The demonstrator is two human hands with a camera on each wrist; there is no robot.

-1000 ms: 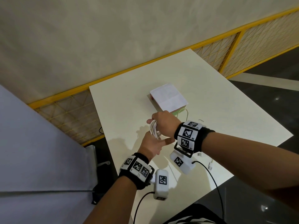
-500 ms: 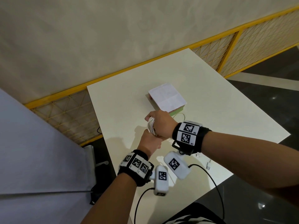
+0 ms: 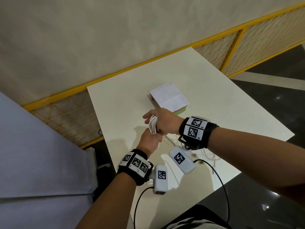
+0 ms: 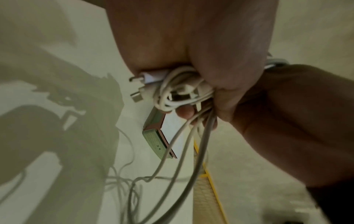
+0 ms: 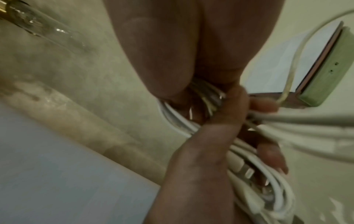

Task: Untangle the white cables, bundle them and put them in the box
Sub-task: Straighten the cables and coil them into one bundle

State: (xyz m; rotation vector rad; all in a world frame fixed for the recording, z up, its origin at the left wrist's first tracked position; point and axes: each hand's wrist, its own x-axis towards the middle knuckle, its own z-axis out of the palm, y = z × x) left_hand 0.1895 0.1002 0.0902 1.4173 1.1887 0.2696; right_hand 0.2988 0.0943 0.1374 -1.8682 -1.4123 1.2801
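Observation:
A coiled bundle of white cables (image 3: 153, 124) hangs above the white table (image 3: 214, 90), held between both hands. My right hand (image 3: 162, 122) grips the top of the coil from the right. From below, my left hand (image 3: 151, 140) holds the bottom of the coil, with plug ends (image 4: 142, 82) sticking out past its fingers. Loose cable strands (image 4: 184, 151) trail from the bundle down to the tabletop (image 3: 209, 156). Just beyond the hands lies the flat box (image 3: 169, 97), white on top with a green side (image 4: 155, 142) and a pink edge; it appears also in the right wrist view (image 5: 329, 71).
The table's near right edge (image 3: 234, 176) drops to a dark glossy floor. A yellow-framed mesh barrier (image 3: 247, 42) runs behind the table along a beige wall. A grey-blue panel (image 3: 38, 154) fills the left side. Black camera leads (image 3: 219, 177) hang from my wrists.
Both hands have drifted slightly up and toward the box with the coil. The left hand has closed tighter under the bundle, and more loose cable shows on the table to the right.

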